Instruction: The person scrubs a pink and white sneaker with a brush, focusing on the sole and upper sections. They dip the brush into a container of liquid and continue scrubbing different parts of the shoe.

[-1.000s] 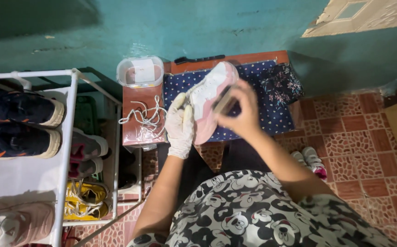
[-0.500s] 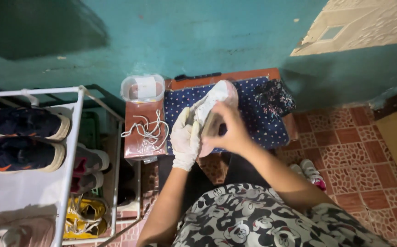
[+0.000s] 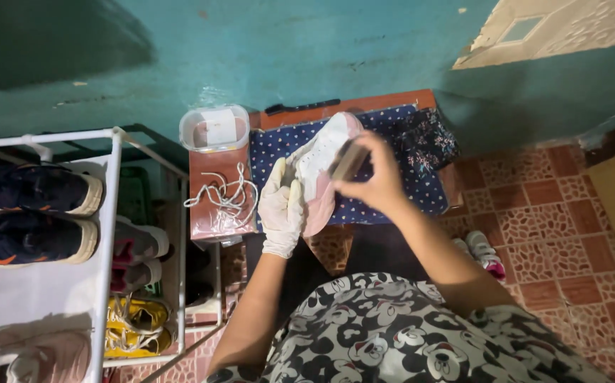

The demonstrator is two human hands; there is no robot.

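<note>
My left hand [image 3: 282, 207], in a white glove, grips a white and pink sneaker [image 3: 321, 164] from the side and holds it above a small table. My bare right hand [image 3: 371, 177] presses a small dark brush [image 3: 348, 160] against the sneaker's upper. Under the shoe lies a dark blue cloth with white dots [image 3: 378, 170]. Loose white shoelaces [image 3: 226, 195] lie on the bare reddish table top [image 3: 211, 221], to the left of my gloved hand.
A clear plastic tub [image 3: 215, 128] stands at the table's back left corner. A white shoe rack [image 3: 105, 248] at left holds dark sneakers [image 3: 34, 190], grey ones and yellow ones. A small pair of white and pink shoes [image 3: 481, 250] sits on the tiled floor at right. A teal wall stands behind.
The sneaker has turned in my hands, and my right hand with the brush has shifted along its upper. The view has tilted slightly.
</note>
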